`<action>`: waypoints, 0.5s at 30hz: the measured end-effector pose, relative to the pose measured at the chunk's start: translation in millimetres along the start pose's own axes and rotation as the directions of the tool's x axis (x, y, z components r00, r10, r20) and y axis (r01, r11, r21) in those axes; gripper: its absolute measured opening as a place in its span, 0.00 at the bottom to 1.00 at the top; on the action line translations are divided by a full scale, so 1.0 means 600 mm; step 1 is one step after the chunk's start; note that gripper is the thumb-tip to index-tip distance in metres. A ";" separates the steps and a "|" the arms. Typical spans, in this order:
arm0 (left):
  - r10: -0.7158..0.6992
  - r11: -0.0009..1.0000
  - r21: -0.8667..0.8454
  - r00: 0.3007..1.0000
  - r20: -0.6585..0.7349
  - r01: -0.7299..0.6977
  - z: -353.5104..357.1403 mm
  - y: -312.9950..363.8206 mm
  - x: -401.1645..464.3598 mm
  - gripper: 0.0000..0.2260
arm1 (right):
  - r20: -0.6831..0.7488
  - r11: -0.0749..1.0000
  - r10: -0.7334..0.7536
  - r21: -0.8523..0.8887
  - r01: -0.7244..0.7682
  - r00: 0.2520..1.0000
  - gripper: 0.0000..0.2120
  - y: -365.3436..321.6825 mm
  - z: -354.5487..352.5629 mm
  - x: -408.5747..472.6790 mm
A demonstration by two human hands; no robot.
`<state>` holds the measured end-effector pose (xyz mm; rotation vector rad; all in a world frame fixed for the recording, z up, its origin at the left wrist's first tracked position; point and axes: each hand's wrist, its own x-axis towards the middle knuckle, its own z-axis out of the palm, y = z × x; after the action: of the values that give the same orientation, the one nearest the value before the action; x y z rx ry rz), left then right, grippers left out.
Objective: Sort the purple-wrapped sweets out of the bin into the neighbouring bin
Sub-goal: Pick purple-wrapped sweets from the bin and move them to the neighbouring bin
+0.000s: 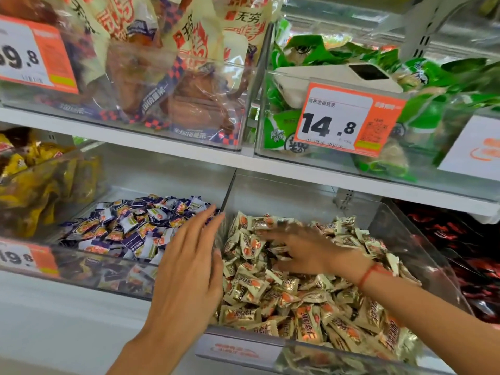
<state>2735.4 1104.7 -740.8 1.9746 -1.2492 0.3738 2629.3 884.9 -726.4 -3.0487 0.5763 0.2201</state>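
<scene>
— Where are the purple sweets (pixel 130 228)?
— Heaped in the left clear bin (pixel 108 277) on the lower shelf, beside the bin (pixel 422 239) of cream-and-orange sweets (pixel 292 290).
— And the hands?
— The left hand (pixel 189 266) hovers flat over the wall between the two bins, fingers (pixel 200 226) straight, close together, holding nothing. The right hand (pixel 305 250) is blurred, fingers spread over the cream pile; whether it pinches a sweet, I cannot tell.
</scene>
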 end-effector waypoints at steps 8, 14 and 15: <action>0.171 0.985 -0.026 0.956 0.238 -0.169 0.011 0.082 0.069 0.20 | -0.040 0.979 0.030 -0.201 -0.038 0.999 0.18 0.055 -0.026 -0.068; 0.121 0.945 0.160 0.757 0.642 -0.287 0.167 0.053 0.145 0.23 | -0.108 0.970 0.111 -0.205 -0.132 0.988 0.18 0.073 -0.031 -0.089; 0.114 0.910 0.221 0.722 0.683 -0.352 0.184 0.044 0.151 0.24 | -0.109 0.969 0.126 -0.200 -0.146 0.986 0.18 0.078 -0.032 -0.090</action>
<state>2739.9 959.8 -749.3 2.3458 -2.0182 -0.0183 2564.8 859.9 -699.8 -3.2372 0.8212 0.1464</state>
